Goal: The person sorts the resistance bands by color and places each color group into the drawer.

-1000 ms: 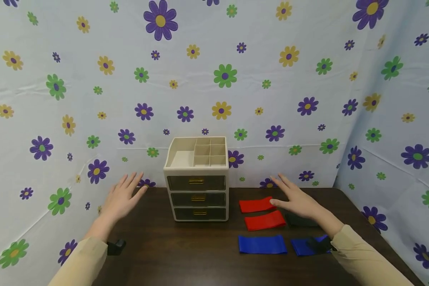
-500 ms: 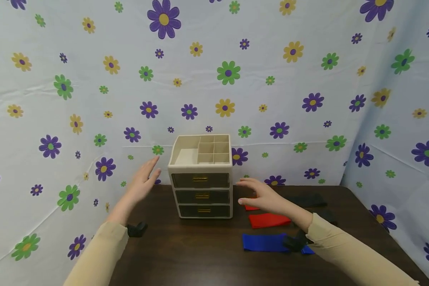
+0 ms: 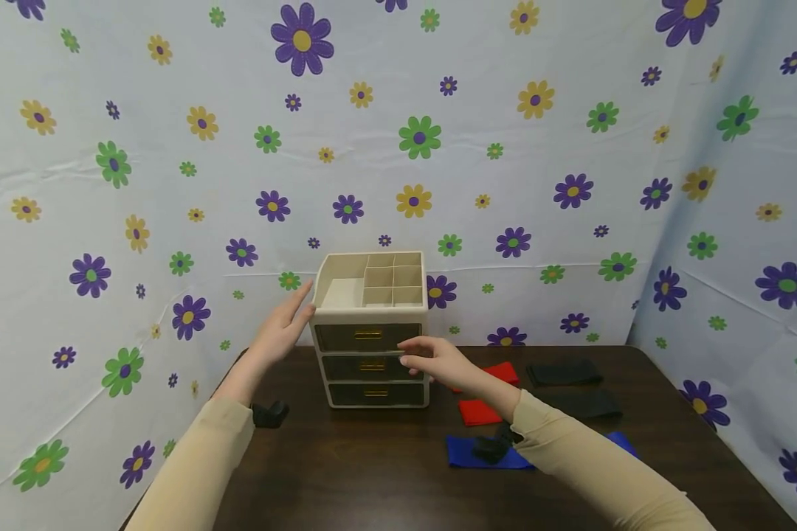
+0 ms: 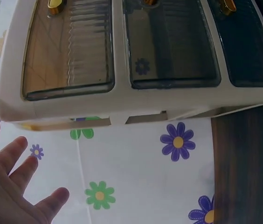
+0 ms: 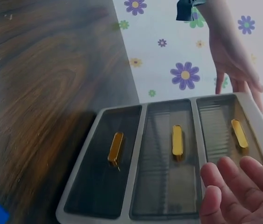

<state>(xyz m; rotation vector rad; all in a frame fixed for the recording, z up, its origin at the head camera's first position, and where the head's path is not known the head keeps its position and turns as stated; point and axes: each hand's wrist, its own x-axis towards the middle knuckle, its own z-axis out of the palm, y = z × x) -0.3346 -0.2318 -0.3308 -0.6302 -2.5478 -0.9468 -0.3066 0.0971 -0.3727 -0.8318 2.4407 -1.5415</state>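
Observation:
A cream desktop organizer (image 3: 372,316) stands on the table, with three dark see-through drawers, all pushed in. Each drawer has a gold handle (image 5: 177,140). My left hand (image 3: 279,330) is at the organizer's upper left side, fingers extended and spread, fingertips right at its top edge. In the left wrist view that hand (image 4: 10,177) shows beside the casing. My right hand (image 3: 442,361) reaches across the front right of the drawers, fingers slightly bent, holding nothing. The right wrist view shows its fingers (image 5: 234,179) close to the top drawer's handle (image 5: 239,134).
Right of the organizer lie two red strips (image 3: 480,413), two dark strips (image 3: 564,372) and two blue strips (image 3: 463,452), partly covered by my right arm. Compartments in the organizer's open top (image 3: 342,292) hold nothing visible. A flower-patterned sheet (image 3: 538,162) hangs behind the table (image 3: 345,457).
Both hands have come inward to the organizer. The left hand has moved right to its side; the right hand has moved left from above the strips to the drawer fronts.

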